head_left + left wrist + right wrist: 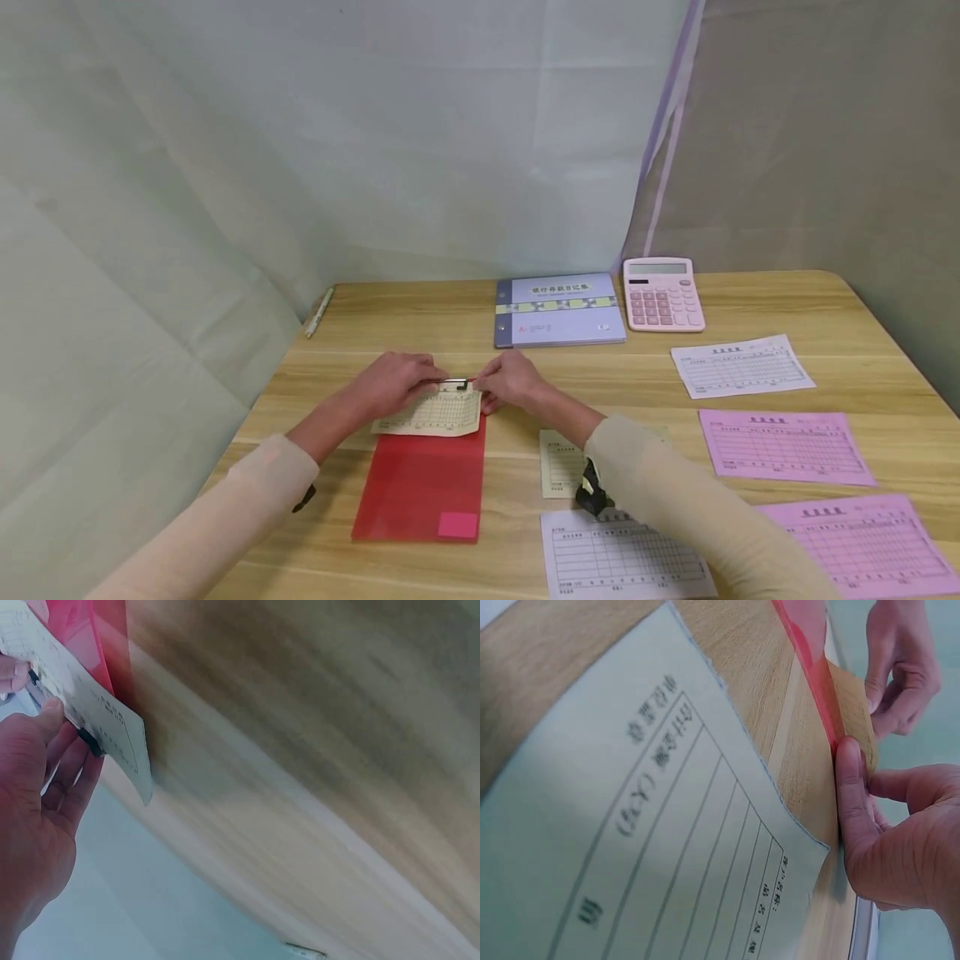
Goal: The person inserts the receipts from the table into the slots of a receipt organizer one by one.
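A translucent red clipboard (422,475) lies on the table with a pale yellow printed form (438,414) over its upper part. The form's lower edge curls up off the board. At the top runs a thin metal clip (452,381) with black ends. My left hand (393,385) grips the clip's left side, thumb above and fingers beneath in the left wrist view. My right hand (513,379) pinches the top right corner, where form and clipboard meet; in the right wrist view its thumb (849,761) presses along that edge.
Right of the clipboard lie another yellow form (558,467), partly under the right forearm, and a white form (622,554). Farther right are a white form (742,367) and two pink forms (783,446). A blue account book (558,321), pink calculator (663,296) and pen (320,312) lie along the back.
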### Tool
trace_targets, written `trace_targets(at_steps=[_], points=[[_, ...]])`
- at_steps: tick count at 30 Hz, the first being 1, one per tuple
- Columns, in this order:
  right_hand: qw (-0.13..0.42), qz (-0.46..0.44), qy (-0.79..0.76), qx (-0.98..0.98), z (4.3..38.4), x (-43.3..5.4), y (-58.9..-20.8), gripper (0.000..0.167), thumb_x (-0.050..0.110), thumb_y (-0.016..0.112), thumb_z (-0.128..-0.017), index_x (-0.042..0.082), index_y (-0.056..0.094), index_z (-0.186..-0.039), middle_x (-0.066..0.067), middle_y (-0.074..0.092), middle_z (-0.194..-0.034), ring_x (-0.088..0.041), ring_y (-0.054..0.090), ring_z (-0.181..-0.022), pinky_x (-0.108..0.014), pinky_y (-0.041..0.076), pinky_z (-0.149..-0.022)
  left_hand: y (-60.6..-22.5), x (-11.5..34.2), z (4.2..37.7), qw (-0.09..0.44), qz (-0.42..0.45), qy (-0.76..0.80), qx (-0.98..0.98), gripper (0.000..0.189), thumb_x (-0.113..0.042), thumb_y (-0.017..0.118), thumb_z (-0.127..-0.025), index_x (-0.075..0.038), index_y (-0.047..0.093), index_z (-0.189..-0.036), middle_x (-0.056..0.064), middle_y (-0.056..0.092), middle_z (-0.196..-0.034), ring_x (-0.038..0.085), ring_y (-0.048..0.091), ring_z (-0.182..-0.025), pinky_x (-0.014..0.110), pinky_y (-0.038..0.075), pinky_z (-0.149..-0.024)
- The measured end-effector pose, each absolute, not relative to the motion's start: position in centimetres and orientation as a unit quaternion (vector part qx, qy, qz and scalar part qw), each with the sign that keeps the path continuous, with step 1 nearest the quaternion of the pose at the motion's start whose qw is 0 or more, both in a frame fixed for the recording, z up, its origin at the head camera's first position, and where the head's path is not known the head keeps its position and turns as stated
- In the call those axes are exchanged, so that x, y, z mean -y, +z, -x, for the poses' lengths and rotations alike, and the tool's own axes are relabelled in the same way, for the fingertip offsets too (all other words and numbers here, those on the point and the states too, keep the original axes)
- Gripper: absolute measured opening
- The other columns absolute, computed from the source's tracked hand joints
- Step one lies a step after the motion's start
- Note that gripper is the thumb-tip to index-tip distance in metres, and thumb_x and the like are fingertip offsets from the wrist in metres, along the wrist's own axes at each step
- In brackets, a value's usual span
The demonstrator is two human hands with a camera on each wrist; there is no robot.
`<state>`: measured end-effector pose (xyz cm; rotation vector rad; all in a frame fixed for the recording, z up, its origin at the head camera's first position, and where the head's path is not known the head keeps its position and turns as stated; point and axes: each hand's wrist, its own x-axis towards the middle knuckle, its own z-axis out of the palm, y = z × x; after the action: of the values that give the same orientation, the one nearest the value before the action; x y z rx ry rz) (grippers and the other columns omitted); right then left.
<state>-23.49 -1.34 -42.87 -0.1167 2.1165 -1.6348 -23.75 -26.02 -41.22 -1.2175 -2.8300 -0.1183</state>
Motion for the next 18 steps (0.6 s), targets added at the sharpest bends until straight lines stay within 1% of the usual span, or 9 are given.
trace_targets(at_steps=[8, 13, 15, 18], points=[[0.223, 0.045, -0.594, -0.772, 23.3, 1.5, -42.8, 0.013, 0.0, 0.07, -0.1, -0.011, 0.076, -0.105, -0.017, 0.074, -0.08, -0.019, 0.071, -0.06, -0.033, 0.062, -0.064, -41.8, 25.7, 23.0, 0.066, 0.398, 0.029, 0.915, 0.027, -0.02, 0.078, -0.1, -0.007, 0.076, -0.124, 0.004, 0.069, -0.106, 0.02, 0.071, -0.09, 0.04, 0.06, -0.083], [0.225, 0.049, -0.584, -0.779, 23.2, 1.5, -42.6, 0.012, 0.003, 0.074, -0.099, -0.008, 0.077, -0.102, -0.015, 0.074, -0.081, -0.02, 0.071, -0.061, -0.032, 0.062, -0.065, -42.1, 25.7, 22.6, 0.097, 0.415, 0.071, 0.902, 0.028, -0.019, 0.076, -0.1, -0.005, 0.075, -0.125, 0.008, 0.068, -0.107, 0.021, 0.07, -0.088, 0.038, 0.061, -0.079], [0.225, 0.049, -0.579, -0.782, 23.1, 1.5, -42.5, 0.012, 0.003, 0.075, -0.098, -0.008, 0.077, -0.102, -0.015, 0.074, -0.08, -0.02, 0.071, -0.061, -0.032, 0.062, -0.065, -42.3, 25.7, 22.4, 0.108, 0.425, 0.096, 0.893, 0.029, -0.016, 0.075, -0.1, -0.003, 0.073, -0.127, 0.011, 0.069, -0.111, 0.024, 0.071, -0.093, 0.038, 0.062, -0.079], [0.219, 0.049, -0.573, -0.789, 23.1, 1.5, -42.3, 0.012, 0.003, 0.074, -0.099, -0.008, 0.077, -0.103, -0.015, 0.074, -0.079, -0.02, 0.071, -0.06, -0.032, 0.062, -0.064, -42.6, 25.7, 22.1, 0.116, 0.432, 0.129, 0.885, 0.034, -0.007, 0.074, -0.1, 0.0, 0.068, -0.133, 0.017, 0.068, -0.121, 0.03, 0.072, -0.108, 0.041, 0.062, -0.083]])
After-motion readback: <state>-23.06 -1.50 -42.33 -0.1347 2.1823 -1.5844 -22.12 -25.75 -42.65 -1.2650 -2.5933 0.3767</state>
